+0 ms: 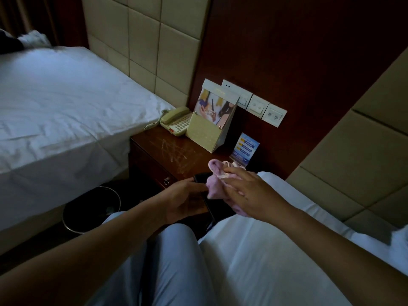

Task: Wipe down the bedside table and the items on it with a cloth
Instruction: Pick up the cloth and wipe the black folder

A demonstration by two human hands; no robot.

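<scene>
Left hand [185,195] curled around a dark flat phone-like object [202,178], thumb on top, fingers underneath, held just in front of the bedside table's [167,151] near edge. Right hand [247,193] holding pink cloth [215,180], fingers loosely bent over it, cloth bunched under the palm and sticking out past the fingertips toward the table. Cloth pressed against the right end of the dark object, overlapping it; both hands meeting at that spot. Cloth above the table's front right corner, touching table or not: cannot tell. Tabletop dark wood with pale scratch or smear marks [174,151] in the middle. At the back left, beige telephone [175,121] with coiled cord. Just beside it, upright cardboard display stand [213,120] with a printed picture. To the right, small blue sign card [245,149], near the cloth. Wall switch panels [258,104] behind the stand. White bed [55,102] left of table, dark waste bin [91,209] on the floor below. Person's light trousers [167,266] and white bedding [265,250] in the foreground.
</scene>
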